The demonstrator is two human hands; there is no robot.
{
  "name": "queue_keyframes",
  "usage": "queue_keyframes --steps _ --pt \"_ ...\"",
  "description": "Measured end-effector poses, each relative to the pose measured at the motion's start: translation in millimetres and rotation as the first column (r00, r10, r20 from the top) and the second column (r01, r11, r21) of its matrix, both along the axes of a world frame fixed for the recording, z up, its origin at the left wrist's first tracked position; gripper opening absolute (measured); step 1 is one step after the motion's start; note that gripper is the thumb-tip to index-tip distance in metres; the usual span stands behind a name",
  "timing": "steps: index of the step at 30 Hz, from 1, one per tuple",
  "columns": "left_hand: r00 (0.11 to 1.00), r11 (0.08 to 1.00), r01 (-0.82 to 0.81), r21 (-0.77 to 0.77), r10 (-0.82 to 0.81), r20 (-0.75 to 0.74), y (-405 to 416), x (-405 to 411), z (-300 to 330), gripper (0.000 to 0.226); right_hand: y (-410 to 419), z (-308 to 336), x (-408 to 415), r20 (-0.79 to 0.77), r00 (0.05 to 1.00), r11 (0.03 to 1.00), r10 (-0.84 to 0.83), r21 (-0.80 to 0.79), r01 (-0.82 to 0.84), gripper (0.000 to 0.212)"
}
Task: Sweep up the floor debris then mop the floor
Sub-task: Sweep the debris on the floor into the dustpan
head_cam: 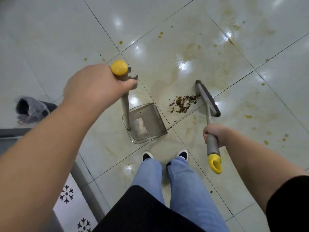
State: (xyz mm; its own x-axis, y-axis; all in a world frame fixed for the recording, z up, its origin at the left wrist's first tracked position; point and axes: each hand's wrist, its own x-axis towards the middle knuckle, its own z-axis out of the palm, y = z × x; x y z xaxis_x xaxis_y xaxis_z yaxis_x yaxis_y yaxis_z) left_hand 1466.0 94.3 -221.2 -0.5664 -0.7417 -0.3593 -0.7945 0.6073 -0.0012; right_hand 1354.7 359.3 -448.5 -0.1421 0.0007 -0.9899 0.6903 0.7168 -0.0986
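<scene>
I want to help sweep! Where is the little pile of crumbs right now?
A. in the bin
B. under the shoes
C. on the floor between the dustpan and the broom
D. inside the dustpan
C: the crumbs lie on the floor, just left of the broom and right of the dustpan.

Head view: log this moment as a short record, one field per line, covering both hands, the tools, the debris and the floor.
left hand: left hand grips the top of the dustpan handle, just below its yellow cap
right hand: right hand grips the broom handle
dustpan: dustpan rests on the floor, mouth towards the debris
broom head: broom head on the floor, right beside the debris
debris: debris pile lies between dustpan and broom, not yet in the pan
floor: tiled floor, brownish stains and drops
bin: lined bin at left
</scene>
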Motion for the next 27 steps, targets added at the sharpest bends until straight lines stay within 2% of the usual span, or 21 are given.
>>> queue_keyframes --steps 8,11,14,17,19,22,23,25,27 --pt "0.998 0.998 -0.048 -0.033 0.046 -0.047 -9 27 -4 0.054 -28 27 67 0.018 0.988 0.987 0.152 -0.048 -0.151 0.014" --pt "0.997 0.998 -0.057 -0.027 0.055 -0.062 -16 43 -6 0.053 -45 34 106 0.093 0.978 0.977 0.189 -0.115 -0.178 0.028" --pt "0.995 0.998 -0.069 -0.010 0.068 -0.069 -24 63 -8 0.051 -63 43 144 0.213 0.968 0.975 0.136 -0.203 -0.093 0.050" --pt "0.995 0.998 -0.061 -0.004 0.060 -0.079 -30 80 -9 0.052 -69 53 164 0.243 0.966 0.969 0.084 -0.245 -0.022 0.063" --pt "0.995 0.998 -0.059 0.018 0.060 -0.083 -33 88 -9 0.052 -62 67 162 0.257 0.966 0.972 0.029 -0.234 0.033 0.061" --pt "0.994 0.998 -0.051 0.042 0.054 -0.095 -39 100 -10 0.053 -46 86 146 0.404 0.903 0.955 -0.146 -0.181 0.236 0.031" --pt "0.994 0.998 -0.047 0.045 0.051 -0.099 -41 105 -10 0.053 -41 93 141 0.434 0.884 0.948 -0.174 -0.170 0.269 0.028" --pt "0.994 0.998 -0.045 0.049 0.050 -0.102 -46 119 -12 0.054 -34 104 135 0.425 0.888 0.945 -0.177 -0.178 0.273 0.029" --pt "0.994 0.998 -0.038 0.059 0.043 -0.104 -52 137 -14 0.053 -31 110 131 0.329 0.935 0.962 -0.129 -0.187 0.199 0.046"
